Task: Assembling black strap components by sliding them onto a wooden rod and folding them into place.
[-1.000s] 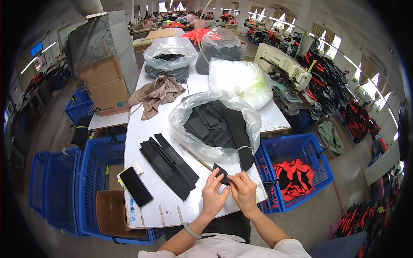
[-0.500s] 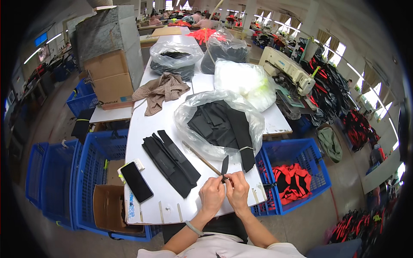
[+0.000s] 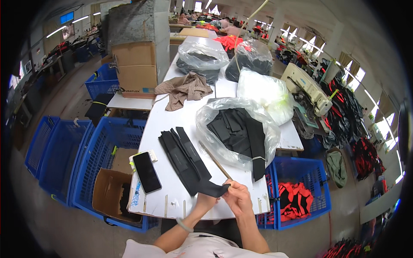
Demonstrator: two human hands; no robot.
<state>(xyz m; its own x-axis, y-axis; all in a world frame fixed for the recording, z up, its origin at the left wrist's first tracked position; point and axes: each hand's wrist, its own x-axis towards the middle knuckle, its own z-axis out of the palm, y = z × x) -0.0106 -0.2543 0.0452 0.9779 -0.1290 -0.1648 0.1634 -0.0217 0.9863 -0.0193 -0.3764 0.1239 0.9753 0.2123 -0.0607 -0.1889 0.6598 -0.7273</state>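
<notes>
On the smooth white tabletop (image 3: 180,118) a crinkled, see-through plastic bag (image 3: 269,129) bulges around folded black cloth (image 3: 228,129). Beside it lie long, flat matte strips (image 3: 185,157). At their near end my right hand (image 3: 238,198) pinches a limp black piece (image 3: 211,188); my left hand (image 3: 205,202) is partly hidden beneath, its grip I cannot tell.

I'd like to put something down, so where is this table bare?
The white table shows bare between the checked cloth and the black strips, and at the near edge between the phone and the left hand. It's crowded around the right hand, wooden stick and open plastic bag, and at the far end, where more bags stand.
</notes>
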